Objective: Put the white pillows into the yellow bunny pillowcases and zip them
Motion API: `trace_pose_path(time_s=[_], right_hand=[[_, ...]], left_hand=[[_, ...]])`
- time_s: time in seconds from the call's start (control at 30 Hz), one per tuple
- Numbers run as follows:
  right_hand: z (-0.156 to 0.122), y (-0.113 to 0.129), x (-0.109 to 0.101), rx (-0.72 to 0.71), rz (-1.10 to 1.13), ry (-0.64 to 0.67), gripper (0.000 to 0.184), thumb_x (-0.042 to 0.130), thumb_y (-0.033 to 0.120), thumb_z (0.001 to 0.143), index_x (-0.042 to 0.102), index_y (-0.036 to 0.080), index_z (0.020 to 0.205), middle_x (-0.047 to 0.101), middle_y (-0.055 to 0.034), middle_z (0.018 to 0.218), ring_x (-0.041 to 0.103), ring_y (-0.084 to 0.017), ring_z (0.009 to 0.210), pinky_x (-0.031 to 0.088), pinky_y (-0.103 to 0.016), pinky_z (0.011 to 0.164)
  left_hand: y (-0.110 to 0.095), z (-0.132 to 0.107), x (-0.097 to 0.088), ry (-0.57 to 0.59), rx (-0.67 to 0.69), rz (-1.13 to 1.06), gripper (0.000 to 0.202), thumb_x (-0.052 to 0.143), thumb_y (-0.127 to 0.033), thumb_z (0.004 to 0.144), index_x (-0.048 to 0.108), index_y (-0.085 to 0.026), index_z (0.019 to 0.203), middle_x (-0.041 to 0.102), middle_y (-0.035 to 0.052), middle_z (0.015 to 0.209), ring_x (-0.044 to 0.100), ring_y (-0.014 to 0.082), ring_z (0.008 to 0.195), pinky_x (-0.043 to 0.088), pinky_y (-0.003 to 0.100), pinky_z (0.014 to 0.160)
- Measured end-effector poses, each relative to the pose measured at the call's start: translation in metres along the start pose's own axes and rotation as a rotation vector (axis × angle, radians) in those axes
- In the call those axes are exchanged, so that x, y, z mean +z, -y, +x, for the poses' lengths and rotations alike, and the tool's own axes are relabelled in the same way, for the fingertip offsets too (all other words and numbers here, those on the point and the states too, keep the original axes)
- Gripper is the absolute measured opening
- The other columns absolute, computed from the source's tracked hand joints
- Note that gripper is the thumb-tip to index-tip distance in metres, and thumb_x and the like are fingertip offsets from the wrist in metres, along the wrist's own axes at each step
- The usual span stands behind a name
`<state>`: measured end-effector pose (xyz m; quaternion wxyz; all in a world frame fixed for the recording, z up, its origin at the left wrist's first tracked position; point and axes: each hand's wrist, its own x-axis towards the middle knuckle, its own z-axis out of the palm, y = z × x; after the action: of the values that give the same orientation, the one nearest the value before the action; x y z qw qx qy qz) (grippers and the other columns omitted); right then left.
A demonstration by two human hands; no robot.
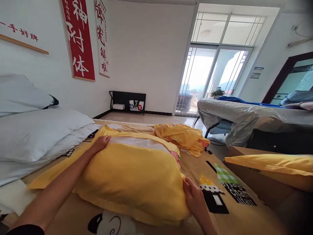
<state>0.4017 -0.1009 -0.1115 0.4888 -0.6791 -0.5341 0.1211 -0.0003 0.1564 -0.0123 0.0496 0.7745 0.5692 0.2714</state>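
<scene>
A plump pillow in a yellow pillowcase [132, 176] lies on the bed in front of me. Its white inner pillow [137, 142] shows at the far open end. My left hand [100, 143] grips the far left corner of the pillowcase, fingers curled over its edge. My right hand [195, 199] pinches the near right edge of the same pillowcase. Both forearms reach out over the tan printed bedsheet [220, 195].
White pillows [36, 130] are stacked at the left. A crumpled yellow cloth [183, 135] lies further down the bed. Another yellow pillow [271, 163] sits at the right edge. A covered table [244, 117] stands beyond, near the glass balcony door [210, 78].
</scene>
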Motion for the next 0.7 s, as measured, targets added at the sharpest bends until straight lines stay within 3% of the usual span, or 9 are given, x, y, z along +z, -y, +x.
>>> trace_pose_path(time_s=[0.1,0.17,0.27,0.37,0.43,0.5,0.6,0.7], right_hand=[[0.014,-0.004,0.002,-0.018,-0.025,-0.009,0.039,0.04,0.057,0.083,0.062,0.024,0.086,0.074,-0.0102,0.089,0.068,-0.024,0.079,0.049,-0.029,0.065],[0.025,-0.016,0.003,-0.026,-0.068,-0.026,0.037,0.038,0.055,0.083,0.059,0.026,0.087,0.073,-0.0085,0.083,0.068,-0.025,0.076,0.047,-0.031,0.062],[0.046,-0.043,-0.001,0.016,-0.118,-0.006,0.034,0.037,0.055,0.082,0.056,0.027,0.085,0.07,-0.0061,0.073,0.067,-0.025,0.071,0.046,-0.032,0.06],[0.067,-0.053,-0.016,0.11,-0.127,0.002,0.04,0.04,0.058,0.079,0.056,0.024,0.093,0.067,-0.0057,0.071,0.066,-0.025,0.069,0.048,-0.034,0.063],[0.076,-0.035,-0.026,0.072,-0.088,-0.057,0.048,0.04,0.059,0.081,0.055,0.021,0.107,0.066,-0.0058,0.079,0.064,-0.022,0.07,0.05,-0.033,0.065],[0.08,0.002,-0.029,-0.122,-0.058,-0.085,0.051,0.045,0.056,0.084,0.051,0.021,0.12,0.064,-0.0068,0.094,0.062,-0.019,0.076,0.05,-0.031,0.067],[0.083,0.069,-0.018,-0.495,-0.156,-0.06,0.056,0.055,0.04,0.082,0.045,0.023,0.134,0.059,-0.0076,0.107,0.057,-0.019,0.086,0.05,-0.032,0.075],[0.094,0.115,0.001,-0.613,-0.35,-0.186,0.064,0.053,0.02,0.072,0.048,0.019,0.135,0.06,-0.0089,0.1,0.055,-0.024,0.092,0.046,-0.036,0.082]], left_hand=[[-0.009,-0.022,-0.031,-0.157,-0.072,-0.032,0.052,0.021,-0.058,0.088,0.042,-0.022,0.058,0.054,0.0027,0.058,0.053,0.0188,0.063,0.039,0.027,0.061],[-0.017,-0.048,-0.045,-0.32,-0.118,-0.057,0.052,0.023,-0.059,0.089,0.037,-0.022,0.056,0.043,-0.0007,0.051,0.046,0.0156,0.056,0.035,0.026,0.055],[-0.027,-0.098,-0.048,-0.551,-0.062,-0.083,0.049,0.035,-0.054,0.088,0.039,-0.021,0.052,0.039,-0.0029,0.048,0.042,0.0125,0.05,0.034,0.024,0.052],[-0.03,-0.139,-0.04,-0.652,0.047,-0.064,0.043,0.043,-0.043,0.086,0.046,-0.02,0.05,0.044,-0.0034,0.046,0.044,0.0111,0.045,0.036,0.023,0.049],[-0.03,-0.152,-0.038,-0.719,0.086,-0.082,0.038,0.046,-0.038,0.084,0.051,-0.02,0.05,0.048,-0.0041,0.045,0.046,0.0105,0.042,0.037,0.021,0.046],[-0.033,-0.156,-0.04,-0.778,0.119,-0.123,0.035,0.048,-0.034,0.082,0.053,-0.021,0.049,0.05,-0.0051,0.044,0.048,0.0101,0.041,0.038,0.019,0.043],[-0.042,-0.159,-0.046,-0.853,0.128,-0.178,0.034,0.049,-0.031,0.079,0.05,-0.021,0.046,0.049,-0.0058,0.042,0.047,0.01,0.04,0.039,0.019,0.042],[-0.046,-0.166,-0.049,-0.903,0.076,-0.211,0.04,0.048,-0.032,0.077,0.044,-0.022,0.039,0.043,-0.0054,0.038,0.042,0.0109,0.036,0.036,0.021,0.038]])
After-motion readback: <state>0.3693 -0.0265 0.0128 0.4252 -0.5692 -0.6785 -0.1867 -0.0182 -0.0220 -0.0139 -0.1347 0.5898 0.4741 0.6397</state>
